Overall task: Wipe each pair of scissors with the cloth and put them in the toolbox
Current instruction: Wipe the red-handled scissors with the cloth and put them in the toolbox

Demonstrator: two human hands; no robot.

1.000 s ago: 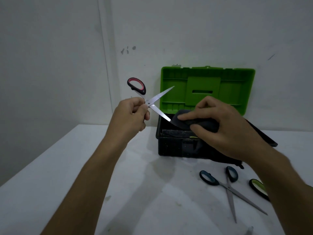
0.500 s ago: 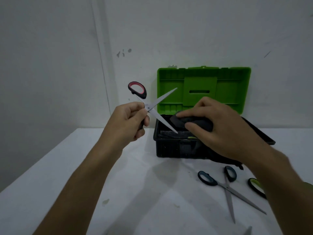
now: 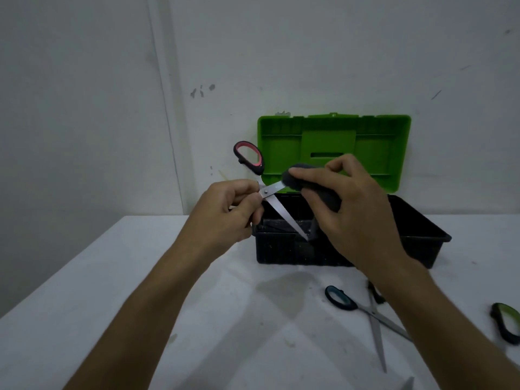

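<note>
Now that the right hand [image 3: 354, 209], curled round the dark cloth [image 3: 312, 182], has shifted from the lower blade up onto the upper one, the left hand [image 3: 225, 218] pinches the open red-handled scissors [image 3: 263, 178] mid-frame above the toolbox [image 3: 416, 243]; wiping likely nears done, pairs waiting lower right.

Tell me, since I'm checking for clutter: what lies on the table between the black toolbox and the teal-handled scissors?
Nothing: in the head view, only bare white table separates the black toolbox from the teal-handled scissors.
</note>
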